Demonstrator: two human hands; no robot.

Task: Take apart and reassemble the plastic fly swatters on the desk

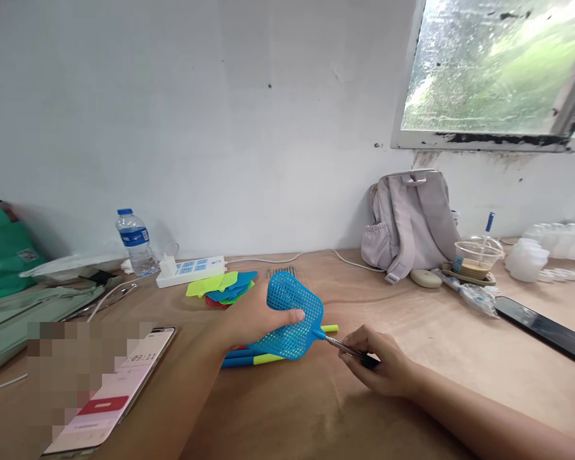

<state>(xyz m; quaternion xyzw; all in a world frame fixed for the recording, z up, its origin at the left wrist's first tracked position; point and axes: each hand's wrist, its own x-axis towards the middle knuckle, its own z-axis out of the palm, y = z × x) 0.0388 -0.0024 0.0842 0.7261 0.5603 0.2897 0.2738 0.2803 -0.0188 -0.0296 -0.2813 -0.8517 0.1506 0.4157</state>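
Fingers of the left hand [256, 316] are pressed on the blue plastic mesh swatter head [294, 294], its near face pinned under the thumb, the others mostly hidden behind it. By the fingers of the right hand [381, 361] a slim silver metal rod with a dark end [336, 343] is gripped, its tip brought to the narrow neck of the head. The head is held tilted above the brown table [316, 409], between the two hands.

The step in hand appears to be the working of rod and neck against each other — whether the rod is seated cannot be told. For the next move, a firm hold on the mesh and a rod kept in line with the neck seem to be called for.

One head and one rod are held. Behind the left hand lies an overlapping pile of yellow-green, blue, green and red mesh heads [211, 283]; four colours are seen, but the sheets cannot be counted exactly. Beneath the held head, blue and yellow tubes [268, 359] are partly covered, so their number is uncertain. Farther back, several thin metal rods [282, 271] are laid in a row, too small to be counted. Two phones are seen — one with a lit screen [124, 383] at the left, one dark [546, 329] at the right.
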